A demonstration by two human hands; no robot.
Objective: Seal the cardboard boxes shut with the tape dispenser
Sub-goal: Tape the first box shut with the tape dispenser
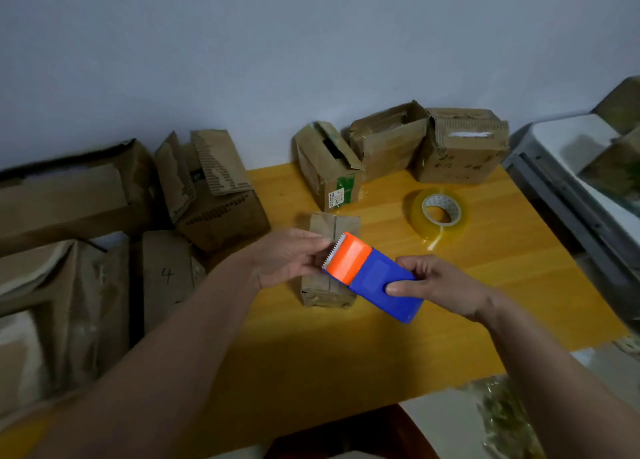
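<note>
A blue and orange tape dispenser (372, 274) is held above a small closed cardboard box (329, 290) that lies in the middle of the yellow table (398, 347). My right hand (438, 287) grips the dispenser's blue body from the right. At the orange toothed end, the fingers of my left hand (289, 257) pinch near the cutting edge. Whether they hold tape cannot be made out. The box under the dispenser is partly hidden by both hands.
A loose roll of clear tape (439, 214) lies at the right on the table. Three open boxes (391, 147) stand along the back wall. Several more boxes (204, 188) are piled at the left. A grey shelf (571, 167) stands to the right.
</note>
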